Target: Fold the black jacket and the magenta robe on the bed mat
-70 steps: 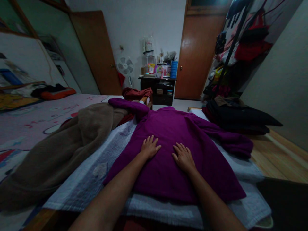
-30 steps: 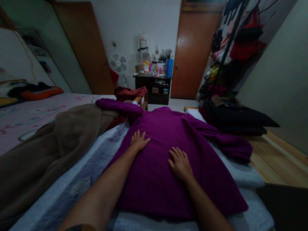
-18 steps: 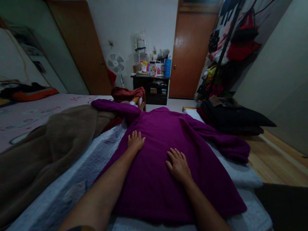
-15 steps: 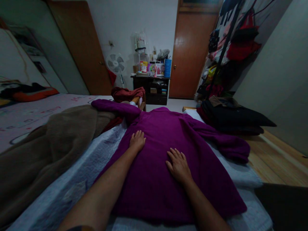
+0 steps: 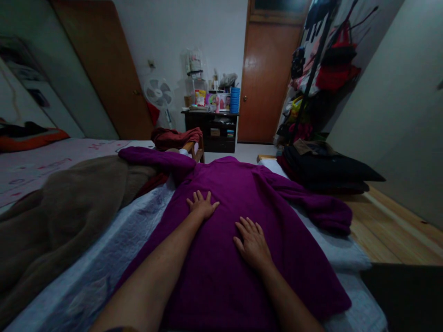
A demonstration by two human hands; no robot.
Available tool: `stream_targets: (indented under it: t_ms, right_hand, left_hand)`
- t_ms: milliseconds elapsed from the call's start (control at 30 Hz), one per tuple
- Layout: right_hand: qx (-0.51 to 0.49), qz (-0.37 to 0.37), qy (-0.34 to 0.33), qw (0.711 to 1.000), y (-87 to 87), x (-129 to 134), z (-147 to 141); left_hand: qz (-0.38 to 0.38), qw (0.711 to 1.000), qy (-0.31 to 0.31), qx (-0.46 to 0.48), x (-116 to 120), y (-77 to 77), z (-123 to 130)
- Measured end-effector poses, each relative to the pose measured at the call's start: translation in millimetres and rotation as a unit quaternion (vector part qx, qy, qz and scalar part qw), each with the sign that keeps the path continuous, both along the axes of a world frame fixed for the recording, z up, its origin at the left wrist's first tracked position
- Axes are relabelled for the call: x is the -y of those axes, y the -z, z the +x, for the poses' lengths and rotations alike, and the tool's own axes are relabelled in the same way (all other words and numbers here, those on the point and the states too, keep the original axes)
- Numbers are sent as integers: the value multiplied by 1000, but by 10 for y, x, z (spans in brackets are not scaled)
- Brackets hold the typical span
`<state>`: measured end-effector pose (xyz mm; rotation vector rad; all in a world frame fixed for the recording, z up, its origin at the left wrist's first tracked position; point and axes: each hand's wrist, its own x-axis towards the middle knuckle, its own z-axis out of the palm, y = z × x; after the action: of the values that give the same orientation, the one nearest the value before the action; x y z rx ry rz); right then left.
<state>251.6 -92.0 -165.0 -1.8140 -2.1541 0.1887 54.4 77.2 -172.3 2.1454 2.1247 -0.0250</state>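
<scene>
A purple long-sleeved garment (image 5: 228, 276) lies spread flat on the bed, its collar at the far end and its sleeves stretched out to both sides. My left hand (image 5: 203, 205) rests on its upper left part, fingers spread wide. Lower and to the right, my right hand (image 5: 253, 242) lies palm down on the cloth with its fingers slightly apart. Neither hand grips the fabric. The garment's left sleeve reaches over a brown fleece blanket (image 5: 83, 198).
Folded dark clothes (image 5: 328, 168) are stacked on the right, beside a wooden board (image 5: 387, 226). A reddish cloth (image 5: 176, 137) hangs over a wooden frame at the far end. Beyond stand a fan (image 5: 159, 93), a black cabinet (image 5: 210, 127) and a door (image 5: 262, 78).
My left hand has shifted slightly right on the garment, and its fingers have spread wider. My right hand stays flat on the cloth. The room appears shifted somewhat left in the view.
</scene>
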Motion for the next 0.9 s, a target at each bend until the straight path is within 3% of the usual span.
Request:
stream_targets:
  t_ms: [267,433,667,900]
  right_hand:
    - [-7,-4,-3,1000,-8,-2,6]
    - [1,-2,0,1000,4,-7,5]
    - [5,-1,-1,1000,17,-7,5]
    - [2,-3,-2,1000,5,1,9]
  left_hand:
    - [31,991,127,-5,137,15,45]
    - [0,990,139,15,348,-34,101]
    - [23,976,210,49,626,-32,69]
    - [7,978,204,53,552,-96,29]
